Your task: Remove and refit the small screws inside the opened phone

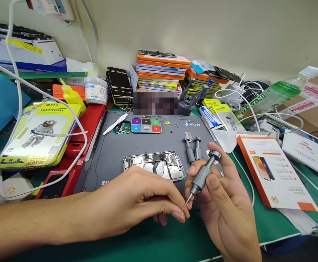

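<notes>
In my right hand is a grey precision screwdriver, its knurled handle gripped between thumb and fingers and its thin shaft slanting down to the left. The thumb and forefinger of my left hand are pinched around the screwdriver's tip; whether a tiny part sits there too is hidden by the fingers. Just behind my left hand lies an opened phone, its inner boards and metal shields exposed, its near left part covered by the hand. Two more screwdrivers, one of them grey, rest on the mat beyond my right hand.
The dark work mat carries a coloured tray, a white pry tool and small parts. A screwdriver stand is behind. Battery packs flank the left, a phone-screen box the right. White cables cross both sides.
</notes>
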`<move>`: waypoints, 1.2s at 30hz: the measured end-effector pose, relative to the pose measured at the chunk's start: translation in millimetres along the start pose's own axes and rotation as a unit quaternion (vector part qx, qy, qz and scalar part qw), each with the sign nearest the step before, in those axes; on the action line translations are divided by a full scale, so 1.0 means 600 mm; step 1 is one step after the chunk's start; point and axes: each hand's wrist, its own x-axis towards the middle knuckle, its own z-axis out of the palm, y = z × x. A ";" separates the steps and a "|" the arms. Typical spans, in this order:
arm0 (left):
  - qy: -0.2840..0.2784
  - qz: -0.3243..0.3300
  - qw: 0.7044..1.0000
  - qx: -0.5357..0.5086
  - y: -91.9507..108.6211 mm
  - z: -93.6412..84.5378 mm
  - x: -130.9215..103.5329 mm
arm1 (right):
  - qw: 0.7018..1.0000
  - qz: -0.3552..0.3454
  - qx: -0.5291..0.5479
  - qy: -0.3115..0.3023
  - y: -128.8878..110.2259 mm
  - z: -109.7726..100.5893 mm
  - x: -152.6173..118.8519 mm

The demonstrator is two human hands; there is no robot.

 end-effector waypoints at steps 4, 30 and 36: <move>0.000 -0.004 1.000 0.000 0.000 0.000 -0.001 | 1.000 -0.011 -0.006 -0.005 0.002 -0.001 0.002; -0.019 0.024 0.999 0.038 0.000 -0.005 -0.001 | 1.000 0.017 0.012 0.023 -0.008 -0.008 0.010; -0.035 0.042 0.990 0.130 -0.005 -0.006 0.003 | 0.969 -0.163 -0.095 0.160 0.000 -0.008 0.010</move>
